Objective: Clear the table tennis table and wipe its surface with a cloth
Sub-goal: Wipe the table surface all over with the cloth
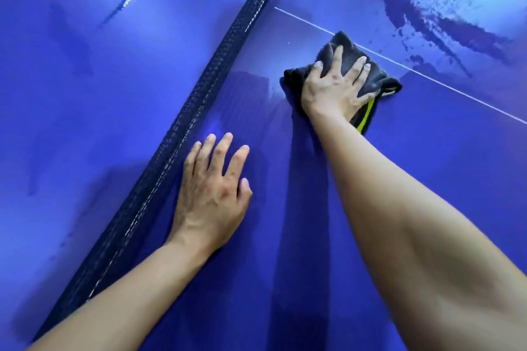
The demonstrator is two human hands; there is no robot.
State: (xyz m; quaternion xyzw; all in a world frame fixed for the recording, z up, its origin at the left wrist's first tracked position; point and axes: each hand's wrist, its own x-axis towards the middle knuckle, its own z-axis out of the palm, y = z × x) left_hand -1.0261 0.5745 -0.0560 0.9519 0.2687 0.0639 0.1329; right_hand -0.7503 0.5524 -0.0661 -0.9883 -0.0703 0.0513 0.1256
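Head view: the right hand (333,88) lies palm down on the cloth (380,80), fingers (358,67) straight and fanned wide. It presses on the cloth without curling round it. The cloth is dark grey and bunched, and it sits wholly under that hand. Its folds stick out beyond the fingertips and to either side of the palm. A yellow-green trim (366,117) peeks out by the wrist, on the side away from the net. The cloth rests flat on the blue table (427,165), with its far edge touching or just crossing the white line (456,91) that runs along the table.

The left hand (212,188) is nearer the person, well apart from the cloth. It is also flat on the table, fingers straight and slightly spread, holding nothing. Its little-finger side is just beside the net (199,100), though I cannot tell whether it touches.

The dark net crosses the picture on a slant, from lower left to the top, with both hands on the same side of it. Beyond the cloth, on the far side of the white line, dark wet smears (422,8) streak the glossy surface. A thinner streak (128,3) shows on the other half of the table, across the net.
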